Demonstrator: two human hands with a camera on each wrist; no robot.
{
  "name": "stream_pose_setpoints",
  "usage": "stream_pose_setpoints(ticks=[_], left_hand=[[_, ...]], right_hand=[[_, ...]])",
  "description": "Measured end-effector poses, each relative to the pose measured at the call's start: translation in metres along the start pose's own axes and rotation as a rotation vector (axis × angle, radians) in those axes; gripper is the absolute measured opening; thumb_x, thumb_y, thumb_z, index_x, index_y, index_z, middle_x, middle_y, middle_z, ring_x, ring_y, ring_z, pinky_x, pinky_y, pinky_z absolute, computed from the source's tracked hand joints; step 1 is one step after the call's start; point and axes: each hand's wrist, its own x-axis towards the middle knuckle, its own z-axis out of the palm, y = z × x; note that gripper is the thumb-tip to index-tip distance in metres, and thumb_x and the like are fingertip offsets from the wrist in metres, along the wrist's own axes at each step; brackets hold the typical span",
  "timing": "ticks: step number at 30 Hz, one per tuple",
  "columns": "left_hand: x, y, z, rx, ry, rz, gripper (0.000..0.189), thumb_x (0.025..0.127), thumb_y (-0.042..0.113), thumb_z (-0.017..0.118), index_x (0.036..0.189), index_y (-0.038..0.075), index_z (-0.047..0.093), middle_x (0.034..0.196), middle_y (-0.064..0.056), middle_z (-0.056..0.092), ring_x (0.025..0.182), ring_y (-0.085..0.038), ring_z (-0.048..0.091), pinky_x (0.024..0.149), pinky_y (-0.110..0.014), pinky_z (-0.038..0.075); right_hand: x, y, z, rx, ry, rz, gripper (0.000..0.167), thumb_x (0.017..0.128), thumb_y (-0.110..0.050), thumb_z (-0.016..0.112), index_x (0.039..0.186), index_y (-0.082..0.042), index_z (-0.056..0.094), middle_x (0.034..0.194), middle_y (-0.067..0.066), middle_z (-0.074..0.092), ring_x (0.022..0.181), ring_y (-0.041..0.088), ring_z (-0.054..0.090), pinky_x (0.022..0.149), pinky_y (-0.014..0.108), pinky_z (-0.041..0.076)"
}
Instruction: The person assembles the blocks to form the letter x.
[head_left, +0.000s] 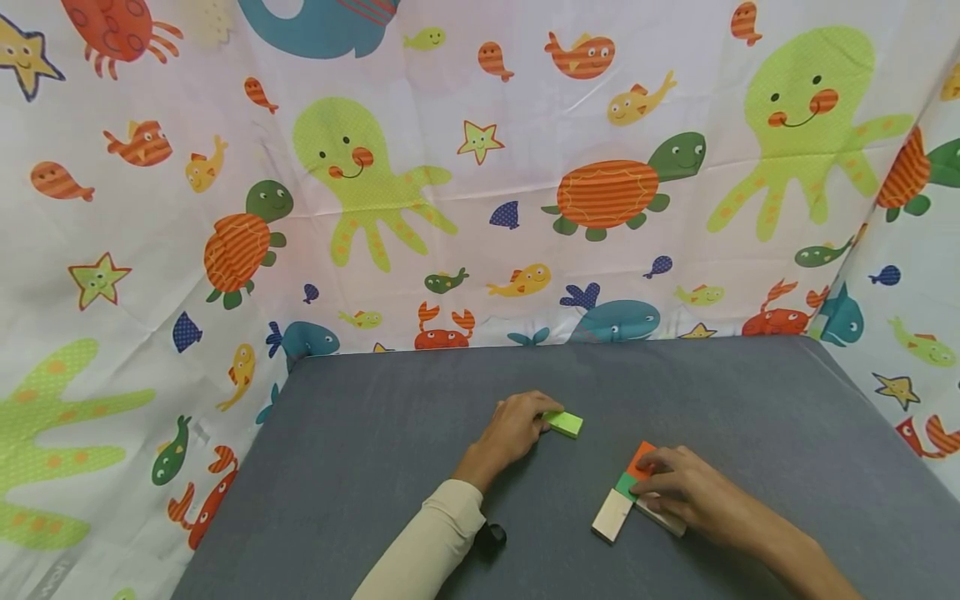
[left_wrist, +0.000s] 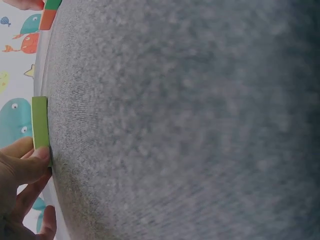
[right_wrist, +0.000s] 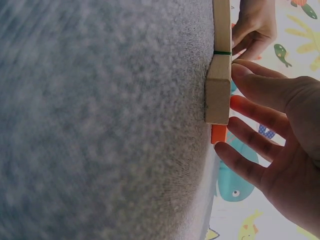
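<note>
Toward the middle of the grey table, my left hand (head_left: 516, 427) pinches one end of a light green block (head_left: 567, 424) between thumb and fingers. The block lies flat, low at the table surface in the left wrist view. My right hand (head_left: 697, 496) rests over a small group of blocks nearer me, its fingers spread and loosely extended. In that group, an orange block (head_left: 641, 454) meets a darker green block (head_left: 625, 484). Two plain wooden blocks, one on the left (head_left: 612, 516) and one on the right (head_left: 664, 518), angle away from the green one. My right fingers partly cover the group.
A black object (head_left: 491, 537) sits beside my left sleeve (head_left: 431, 542). The grey tabletop (head_left: 360, 433) ends at a white curtain (head_left: 420, 308) printed with sea animals, which stands behind and on both sides.
</note>
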Motion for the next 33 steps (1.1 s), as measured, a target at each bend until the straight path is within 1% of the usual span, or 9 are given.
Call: stream_pose_setpoints(ticks=[6, 13, 20, 26, 33], left_hand=[[-0.002, 0.0, -0.001, -0.007, -0.005, 0.014, 0.035, 0.095, 0.01, 0.078, 0.128, 0.02, 0.079, 0.13, 0.004, 0.074, 0.125, -0.016, 0.067, 0.1, -0.042, 0.053], [-0.004, -0.001, -0.001, -0.02, -0.011, 0.033, 0.034, 0.096, 0.009, 0.077, 0.129, 0.019, 0.078, 0.13, 0.004, 0.074, 0.125, -0.015, 0.067, 0.103, -0.04, 0.053], [-0.005, -0.002, -0.001, -0.042, -0.009, 0.061, 0.033, 0.097, 0.008, 0.077, 0.129, 0.017, 0.078, 0.128, 0.003, 0.074, 0.124, -0.014, 0.068, 0.104, -0.039, 0.053], [-0.006, 0.001, -0.004, -0.058, -0.009, 0.085, 0.033, 0.097, 0.007, 0.076, 0.129, 0.016, 0.078, 0.128, 0.002, 0.074, 0.123, -0.014, 0.068, 0.107, -0.035, 0.052], [-0.006, 0.009, -0.006, -0.057, -0.017, 0.117, 0.035, 0.098, 0.006, 0.075, 0.131, 0.016, 0.077, 0.129, 0.002, 0.074, 0.124, -0.013, 0.067, 0.107, -0.032, 0.051]], right_hand=[[0.0, 0.0, 0.001, -0.005, 0.007, -0.001, 0.029, 0.087, -0.012, 0.085, 0.109, -0.031, 0.084, 0.119, -0.001, 0.069, 0.103, 0.018, 0.058, 0.08, 0.035, 0.053], [0.0, 0.0, 0.001, 0.001, 0.005, 0.0, 0.03, 0.087, -0.011, 0.086, 0.109, -0.031, 0.084, 0.119, -0.002, 0.069, 0.103, 0.012, 0.056, 0.079, 0.034, 0.053], [0.0, 0.0, 0.001, 0.003, 0.001, 0.007, 0.029, 0.088, -0.011, 0.085, 0.109, -0.032, 0.084, 0.119, -0.002, 0.069, 0.103, 0.014, 0.056, 0.079, 0.035, 0.053], [0.002, 0.0, 0.002, -0.006, 0.015, -0.015, 0.027, 0.087, -0.013, 0.086, 0.108, -0.03, 0.084, 0.118, -0.001, 0.069, 0.101, 0.017, 0.058, 0.079, 0.035, 0.052], [0.003, 0.001, 0.003, -0.004, 0.009, -0.019, 0.024, 0.088, -0.016, 0.086, 0.107, -0.029, 0.084, 0.117, 0.0, 0.069, 0.101, 0.02, 0.058, 0.079, 0.035, 0.051]])
